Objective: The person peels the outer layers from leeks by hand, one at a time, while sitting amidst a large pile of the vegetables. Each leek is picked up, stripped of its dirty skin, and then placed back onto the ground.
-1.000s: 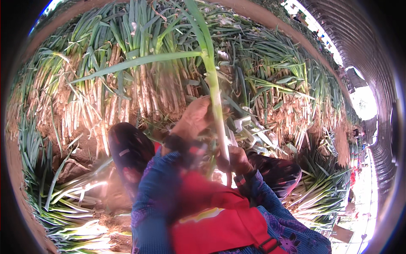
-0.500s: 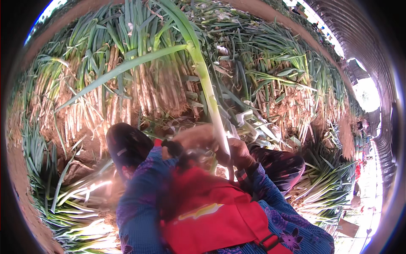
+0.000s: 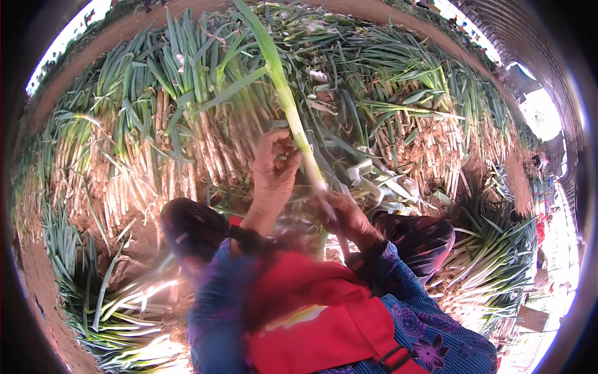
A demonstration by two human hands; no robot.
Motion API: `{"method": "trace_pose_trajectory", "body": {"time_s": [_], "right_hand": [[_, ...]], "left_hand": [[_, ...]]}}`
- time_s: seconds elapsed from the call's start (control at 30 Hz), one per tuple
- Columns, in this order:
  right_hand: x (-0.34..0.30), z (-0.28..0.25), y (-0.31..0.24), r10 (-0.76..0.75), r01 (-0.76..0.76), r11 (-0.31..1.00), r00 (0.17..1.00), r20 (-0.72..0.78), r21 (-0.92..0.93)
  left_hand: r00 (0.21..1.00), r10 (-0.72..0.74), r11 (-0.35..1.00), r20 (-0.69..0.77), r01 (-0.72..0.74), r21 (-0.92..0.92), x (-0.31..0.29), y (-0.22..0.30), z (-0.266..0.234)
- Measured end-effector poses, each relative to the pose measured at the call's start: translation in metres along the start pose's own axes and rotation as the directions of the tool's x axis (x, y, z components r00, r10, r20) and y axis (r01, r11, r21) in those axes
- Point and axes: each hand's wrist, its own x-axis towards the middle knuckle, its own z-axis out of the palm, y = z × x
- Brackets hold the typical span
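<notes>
A long green onion (image 3: 288,103) stands tilted in front of me, its green leaves up and its white end down. My right hand (image 3: 349,218) is closed around the white lower part. Higher up, my left hand (image 3: 274,171) is raised beside the stalk with curled fingers close against it. Whether those fingers pinch a thin outer layer cannot be made out. One green leaf (image 3: 233,89) branches off to the left near the top. The lower tip of the onion is partly hidden by my right hand and blurred.
Dense rows of green onions (image 3: 205,140) lie across the far left, with another bundle (image 3: 423,143) at the far right. More onions lie at the near left (image 3: 124,324) and near right (image 3: 479,274). Loose peeled leaves (image 3: 380,181) lie beyond my right hand. A red apron (image 3: 324,336) covers my lap.
My left hand has moved from low beside my right hand up and forward along the stalk. The onion has shifted slightly left, and its side leaf no longer reaches as far left.
</notes>
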Motion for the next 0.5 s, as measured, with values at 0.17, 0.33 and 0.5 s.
{"method": "trace_pose_trajectory", "body": {"time_s": [0.17,0.33,0.5], "right_hand": [[-0.004,0.005,-0.004,0.007,-0.005,0.994,1.0,0.018,-0.107],[-0.006,0.007,-0.005,-0.029,0.032,0.993,0.999,0.035,-0.116],[-0.006,0.006,-0.005,-0.022,0.027,0.987,0.999,0.032,-0.161]], "left_hand": [[0.991,-0.088,0.986,-0.099,0.073,-0.149,-0.007,-0.001,0.007],[0.963,-0.219,0.938,-0.159,0.163,-0.306,-0.009,0.003,0.011],[0.932,-0.337,0.91,-0.136,0.285,-0.301,-0.009,0.005,0.006]]}}
